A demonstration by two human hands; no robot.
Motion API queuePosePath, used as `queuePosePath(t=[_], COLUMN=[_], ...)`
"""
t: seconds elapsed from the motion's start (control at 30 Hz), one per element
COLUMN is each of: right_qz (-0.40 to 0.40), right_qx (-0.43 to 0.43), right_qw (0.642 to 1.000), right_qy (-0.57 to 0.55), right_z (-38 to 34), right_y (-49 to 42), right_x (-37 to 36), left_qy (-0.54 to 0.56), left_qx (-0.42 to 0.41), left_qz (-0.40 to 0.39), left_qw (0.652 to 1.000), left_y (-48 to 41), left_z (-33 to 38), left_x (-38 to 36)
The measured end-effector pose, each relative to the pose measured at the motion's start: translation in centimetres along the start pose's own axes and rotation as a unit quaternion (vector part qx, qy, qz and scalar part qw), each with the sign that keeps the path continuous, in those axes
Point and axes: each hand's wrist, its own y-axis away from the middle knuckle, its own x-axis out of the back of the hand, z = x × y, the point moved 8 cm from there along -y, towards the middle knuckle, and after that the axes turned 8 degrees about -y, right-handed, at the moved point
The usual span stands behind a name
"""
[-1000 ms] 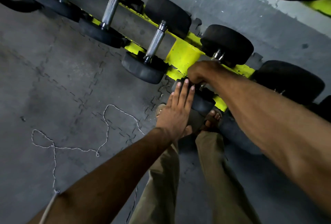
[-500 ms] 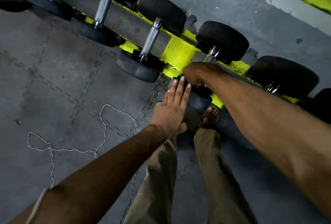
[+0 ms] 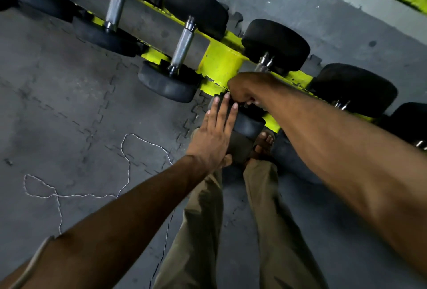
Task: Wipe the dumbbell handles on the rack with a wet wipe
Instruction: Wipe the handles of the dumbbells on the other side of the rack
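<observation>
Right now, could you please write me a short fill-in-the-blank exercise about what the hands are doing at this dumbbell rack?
1. The right hand grips the ____ of a dumbbell.
2. The left hand rests with ____ fingers against that dumbbell's front head.
3. The rack is painted ____.
4. The string looped on the floor is ____.
Missing words: handle; straight; yellow; white.
</observation>
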Motion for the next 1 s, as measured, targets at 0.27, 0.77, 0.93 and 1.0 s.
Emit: queuePosePath(t=[0.27, 0.77, 0.93, 1.0], right_qz=[0.254, 0.18, 0.141, 0.153], right_qx=[0.103, -0.113, -0.042, -0.017], right_qw=[0.959, 0.583, 0.289, 0.27], right_qy=[-0.071, -0.785, -0.946, -0.951], right_z=[2.1, 8.6, 9.5, 9.5], right_y=[5.5, 2.1, -0.9, -1.4], right_x=[-0.9, -7.8, -4.2, -3.2], left_qy=[0.004, 0.006, 0.016, 0.016], left_qx=[0.004, 0.01, 0.013, 0.021], left_qz=[0.006, 0.014, 0.032, 0.029], left_qw=[1.0, 1.0, 0.999, 0.999], left_y=[0.0, -0.2, -0.4, -0.2], left_z=[0.2, 0.4, 0.6, 0.4], left_x=[0.1, -0.3, -0.6, -0.7])
